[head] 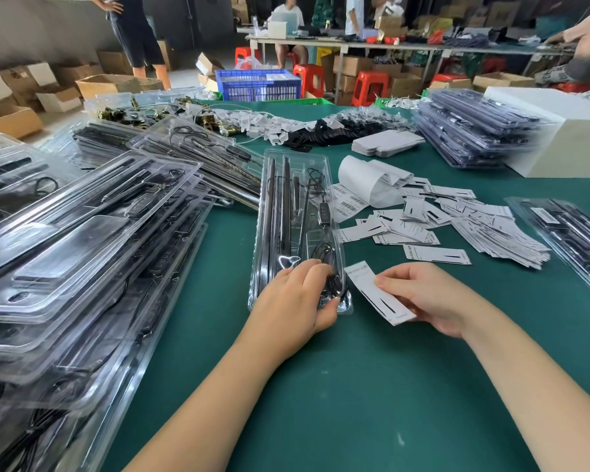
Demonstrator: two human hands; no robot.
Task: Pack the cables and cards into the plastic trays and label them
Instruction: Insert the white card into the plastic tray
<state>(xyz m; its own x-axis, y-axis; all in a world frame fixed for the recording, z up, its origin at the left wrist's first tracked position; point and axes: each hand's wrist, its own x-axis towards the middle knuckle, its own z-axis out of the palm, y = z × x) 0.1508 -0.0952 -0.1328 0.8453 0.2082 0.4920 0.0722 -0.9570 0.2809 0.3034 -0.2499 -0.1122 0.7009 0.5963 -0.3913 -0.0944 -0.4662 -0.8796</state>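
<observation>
Clear plastic tray (298, 212): left hand (297, 301) presses the coiled black cable (331, 277) down; right hand (426, 298), beside the tray, pinches the white card (372, 291). Seat cable flat before sliding card in.

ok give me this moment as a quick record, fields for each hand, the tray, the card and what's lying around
left hand: left hand rests on the near end of the clear plastic tray, fingers curled on the coiled black cable
right hand: right hand pinches the white printed card beside the tray
tray: open, lying lengthwise on the green table, black rods inside
card: outside the tray
nearby: loose white cards, barcode label roll, stacked trays
</observation>
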